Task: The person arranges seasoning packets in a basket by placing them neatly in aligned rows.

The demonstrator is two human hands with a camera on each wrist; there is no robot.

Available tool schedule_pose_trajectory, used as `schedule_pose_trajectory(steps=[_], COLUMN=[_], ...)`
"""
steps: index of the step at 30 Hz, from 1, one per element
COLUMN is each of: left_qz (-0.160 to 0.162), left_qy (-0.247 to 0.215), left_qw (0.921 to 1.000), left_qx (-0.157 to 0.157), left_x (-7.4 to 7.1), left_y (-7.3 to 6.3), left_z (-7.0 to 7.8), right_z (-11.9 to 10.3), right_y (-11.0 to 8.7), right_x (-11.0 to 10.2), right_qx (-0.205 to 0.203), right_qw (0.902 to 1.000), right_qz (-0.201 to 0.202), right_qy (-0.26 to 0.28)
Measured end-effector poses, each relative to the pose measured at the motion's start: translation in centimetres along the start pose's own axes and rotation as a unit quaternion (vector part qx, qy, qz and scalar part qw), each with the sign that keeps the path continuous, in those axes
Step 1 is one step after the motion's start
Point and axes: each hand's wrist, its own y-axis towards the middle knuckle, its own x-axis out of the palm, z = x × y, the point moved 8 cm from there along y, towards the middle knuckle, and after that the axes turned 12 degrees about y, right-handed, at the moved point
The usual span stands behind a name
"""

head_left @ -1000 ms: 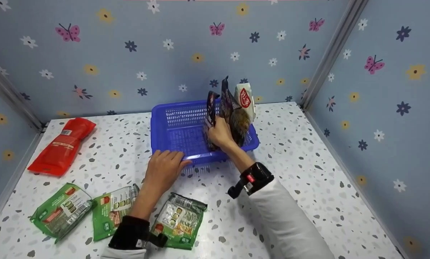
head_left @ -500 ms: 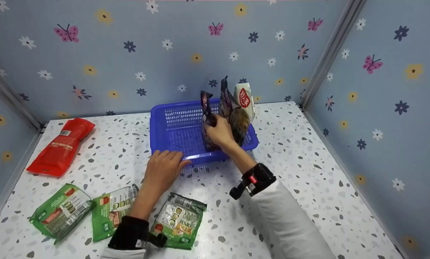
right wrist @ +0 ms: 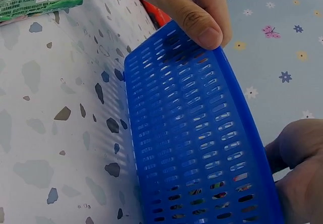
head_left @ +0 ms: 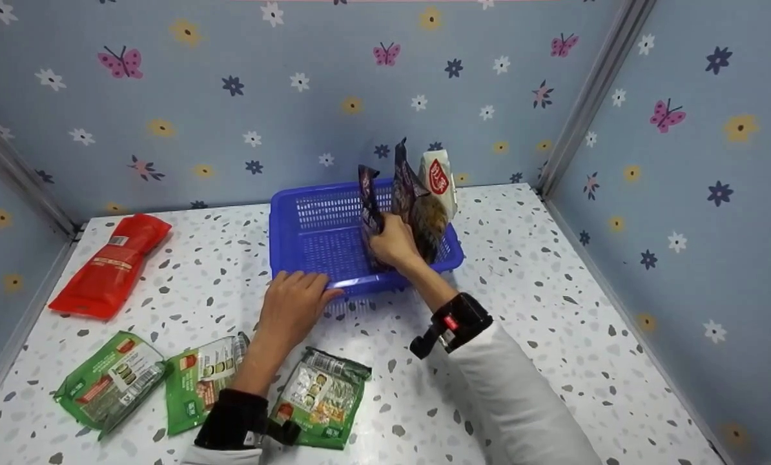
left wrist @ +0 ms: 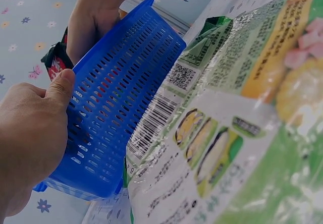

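A blue plastic basket (head_left: 288,236) stands against the back wall. My left hand (head_left: 295,300) grips its near rim, with the thumb (left wrist: 61,85) over the edge in the left wrist view. Reaching inside, my right hand (head_left: 393,242) holds a dark snack bag (head_left: 367,194) near its lower part, fingertips partly hidden. That bag stands upright, apart at the top from a second dark bag (head_left: 403,171) to its right. A white bag with a red label (head_left: 438,177) leans at the basket's right end. The basket wall hides most of the right hand's grip in the wrist views.
Three green food packets lie at the front: a left one (head_left: 111,384), a middle one (head_left: 198,381) partly behind my left forearm, and a right one (head_left: 324,397). A red bag (head_left: 111,265) lies at the far left. Patterned walls border the speckled table (head_left: 521,271).
The dark bag in my right hand has shifted slightly left, widening the gap to the second dark bag. My left hand keeps its place on the rim.
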Motion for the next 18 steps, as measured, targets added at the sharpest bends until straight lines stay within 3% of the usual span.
schedule_pose_trajectory(steps=[6, 13, 18], left_qz=[-0.013, 0.012, 0.004], left_qy=[-0.003, 0.011, 0.005], left_qw=[0.9999, 0.9999, 1.0], left_qx=[-0.004, 0.007, 0.002], left_x=[0.1, 0.0, 0.1], left_y=[0.1, -0.1, -0.1], left_z=[-0.1, 0.0, -0.1], right_z=[3.3, 4.1, 4.1], right_y=[2.6, 3.1, 3.1], right_x=[0.6, 1.1, 1.2], right_qx=[-0.003, 0.006, 0.014], right_qw=[0.9999, 0.9999, 0.9995], right_qz=[0.012, -0.001, -0.013], right_qy=[-0.002, -0.015, -0.026])
